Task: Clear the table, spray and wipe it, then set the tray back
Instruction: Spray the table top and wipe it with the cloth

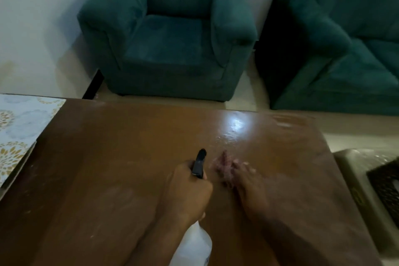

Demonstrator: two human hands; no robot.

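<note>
The brown wooden table (121, 157) fills the lower view, with a wet sheen at its far right. My left hand (185, 188) grips a white spray bottle (194, 246) with a black nozzle (199, 164) that points away over the tabletop. My right hand (244, 181) lies on the table just right of the nozzle, pressing a blurred pinkish cloth (223, 166) under its fingers. The tray is not in view on the table.
A patterned white and gold board (19, 129) lies over the table's left edge. A teal armchair (170, 34) and a teal sofa (345, 54) stand beyond the far edge. A low grey stool with a dark woven item (384, 188) stands at the right.
</note>
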